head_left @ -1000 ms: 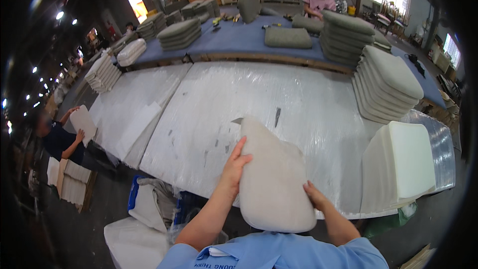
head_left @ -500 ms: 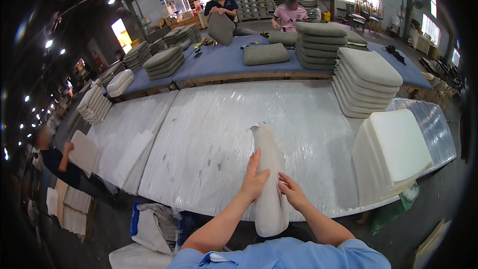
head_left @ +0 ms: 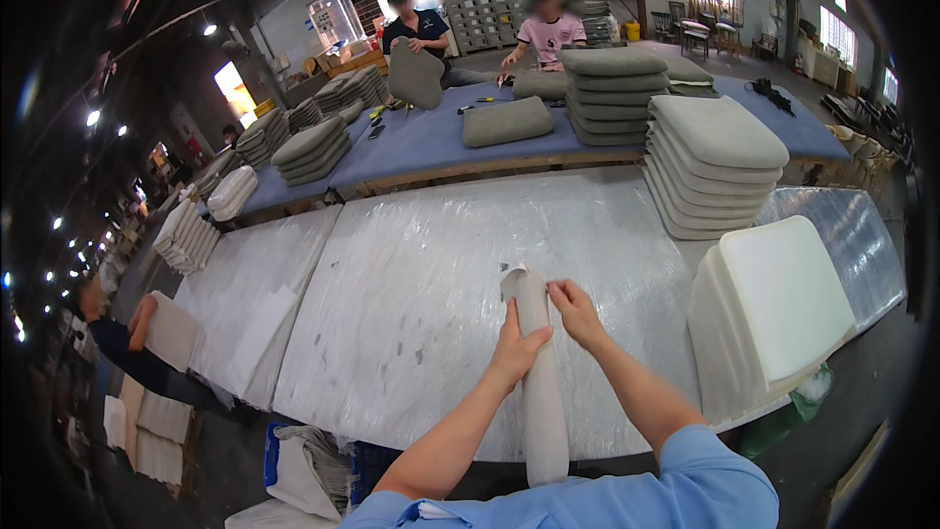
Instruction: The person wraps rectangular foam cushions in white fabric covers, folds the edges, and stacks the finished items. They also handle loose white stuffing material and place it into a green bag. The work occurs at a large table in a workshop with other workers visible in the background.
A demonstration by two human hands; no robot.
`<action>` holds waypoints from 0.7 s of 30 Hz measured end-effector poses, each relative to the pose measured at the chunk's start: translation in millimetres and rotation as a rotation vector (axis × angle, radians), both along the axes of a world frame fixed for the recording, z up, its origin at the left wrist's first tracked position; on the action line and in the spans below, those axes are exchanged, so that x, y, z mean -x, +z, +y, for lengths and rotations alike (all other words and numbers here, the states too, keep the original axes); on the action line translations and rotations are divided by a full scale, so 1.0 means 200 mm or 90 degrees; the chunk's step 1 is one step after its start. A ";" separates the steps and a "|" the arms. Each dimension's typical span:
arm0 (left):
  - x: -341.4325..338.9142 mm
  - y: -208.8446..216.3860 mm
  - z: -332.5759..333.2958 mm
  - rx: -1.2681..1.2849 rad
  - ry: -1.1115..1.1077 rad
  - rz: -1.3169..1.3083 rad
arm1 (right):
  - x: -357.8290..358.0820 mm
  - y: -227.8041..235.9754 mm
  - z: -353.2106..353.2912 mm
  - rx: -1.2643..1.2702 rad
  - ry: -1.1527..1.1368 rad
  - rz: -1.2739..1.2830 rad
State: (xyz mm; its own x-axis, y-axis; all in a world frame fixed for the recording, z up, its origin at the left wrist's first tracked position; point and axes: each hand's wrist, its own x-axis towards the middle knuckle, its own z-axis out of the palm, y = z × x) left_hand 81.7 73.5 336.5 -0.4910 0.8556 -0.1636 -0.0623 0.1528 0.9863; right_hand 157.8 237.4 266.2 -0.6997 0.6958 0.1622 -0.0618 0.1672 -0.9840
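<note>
A long light grey fabric cushion cover [head_left: 544, 421] stands out from my body over the plastic-wrapped table [head_left: 411, 284], narrow and rolled or folded lengthwise. Its far end gapes, with a loose edge curling to the left. My left hand [head_left: 517, 348] wraps round it below that end, thumb across the top and fingers along the left side. With fingers bent together, my right hand [head_left: 580, 315] pinches the cover's right edge close to the opening. Whatever fills the cover is hidden.
White foam pads [head_left: 783, 284] are stacked at right, by a pile of light grey cushions [head_left: 720, 137]. Dark grey cushions [head_left: 612, 88] stand on a blue table [head_left: 411, 152], where two people work. Another person [head_left: 137, 338] is at far left. A blue crate [head_left: 272, 456] holds fabric below.
My right hand has moved up to the cover's far end and now pinches its edge. My left hand has slid farther along and round it. The cover looks narrower.
</note>
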 end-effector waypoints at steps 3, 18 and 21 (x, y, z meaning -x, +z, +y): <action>-0.04 -0.06 0.04 0.000 0.018 0.053 | 0.14 0.13 0.15 0.031 0.033 0.091; -0.05 -0.12 0.01 -0.068 0.010 0.039 | 0.05 0.21 0.44 0.176 0.416 -0.051; -0.07 -0.11 0.02 -0.069 0.015 0.021 | 0.02 0.19 0.41 0.144 0.372 -0.017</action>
State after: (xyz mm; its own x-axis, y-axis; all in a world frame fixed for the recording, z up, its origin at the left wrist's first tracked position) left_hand 96.4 77.4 314.0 -0.5147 0.8557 -0.0542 -0.0324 0.0438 0.9985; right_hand 153.1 320.3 304.5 -0.9768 0.2116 0.0323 -0.0543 -0.0993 -0.9936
